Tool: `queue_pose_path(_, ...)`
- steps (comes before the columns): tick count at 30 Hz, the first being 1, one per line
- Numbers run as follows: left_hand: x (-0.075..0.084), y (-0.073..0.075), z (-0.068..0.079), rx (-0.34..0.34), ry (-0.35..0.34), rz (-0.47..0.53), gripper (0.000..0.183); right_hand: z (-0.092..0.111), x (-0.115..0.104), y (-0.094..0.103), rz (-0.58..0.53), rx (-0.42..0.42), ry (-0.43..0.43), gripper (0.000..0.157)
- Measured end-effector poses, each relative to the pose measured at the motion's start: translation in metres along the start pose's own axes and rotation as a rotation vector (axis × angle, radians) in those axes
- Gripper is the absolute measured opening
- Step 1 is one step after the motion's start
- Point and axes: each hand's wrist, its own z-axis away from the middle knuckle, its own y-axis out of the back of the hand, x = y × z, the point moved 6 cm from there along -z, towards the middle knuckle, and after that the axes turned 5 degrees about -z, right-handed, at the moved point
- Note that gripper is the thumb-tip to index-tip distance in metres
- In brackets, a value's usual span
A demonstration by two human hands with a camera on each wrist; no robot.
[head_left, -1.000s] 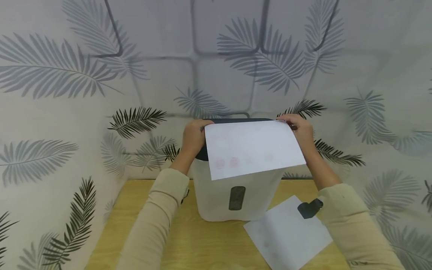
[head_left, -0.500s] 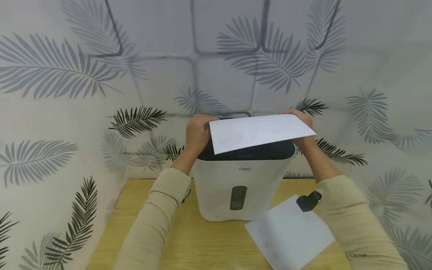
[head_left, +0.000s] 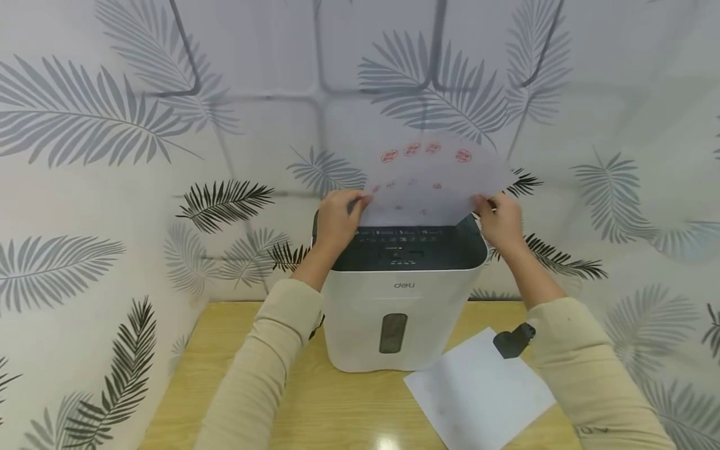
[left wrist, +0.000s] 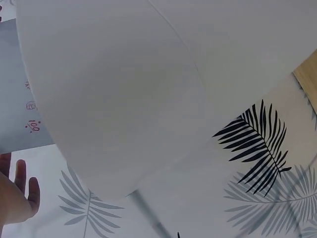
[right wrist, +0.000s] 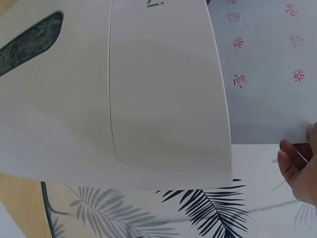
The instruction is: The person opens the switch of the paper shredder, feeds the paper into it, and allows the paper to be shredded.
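Note:
A sheet of paper (head_left: 433, 172) with red stamp prints stands upright over the dark top (head_left: 360, 256) of a white paper shredder (head_left: 360, 325) marked "deli". My left hand (head_left: 339, 219) pinches the sheet's left edge between thumb and fingers, while my right hand (head_left: 502, 219) pinches its right edge. The lower edge of the sheet meets the rear of the dark top, behind a row of small markings. In the right wrist view, red "100" prints show on the sheet (right wrist: 267, 109) beside the shredder's side; the left wrist view shows my left hand (left wrist: 17, 198) with spread fingertips.
Another white sheet (head_left: 478, 387), with a crease, lies on the wooden table (head_left: 332, 406) to the right of the shredder. Behind the table hangs a leaf-patterned curtain (head_left: 270, 137). A black wrist device (head_left: 513, 342) sits by my right sleeve.
The sheet, which hung forward over the shredder's front, has swung up and back to stand upright, its red prints facing me. Both hands still hold its edges, and the shredder's top is uncovered.

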Motion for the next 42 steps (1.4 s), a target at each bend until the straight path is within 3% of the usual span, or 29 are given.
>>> queue_pose_path(8,-0.002,0.003,0.004,-0.011,0.028,0.028,0.02,0.002,0.009,0.007,-0.123,0.061,-0.135,0.026)
queue_pose_path(14,-0.014,0.002,0.011,-0.034,0.021,0.026,0.021,0.009,0.013,0.008,-0.141,0.064,-0.11,0.023)
queue_pose_path(19,-0.037,0.005,0.024,-0.045,0.079,0.012,0.023,0.02,0.017,0.008,-0.131,0.038,-0.065,0.023)
queue_pose_path(31,-0.085,0.012,0.065,-0.101,0.25,0.065,0.039,0.046,0.038,-0.001,-0.013,-0.042,-0.128,0.031)
queue_pose_path(37,-0.099,0.009,0.08,-0.128,0.313,0.151,0.043,0.06,0.051,-0.009,-0.08,-0.086,-0.195,0.037)
queue_pose_path(42,-0.104,0.008,0.087,-0.108,0.354,0.201,0.042,0.072,0.062,-0.014,-0.131,-0.093,-0.32,0.043)
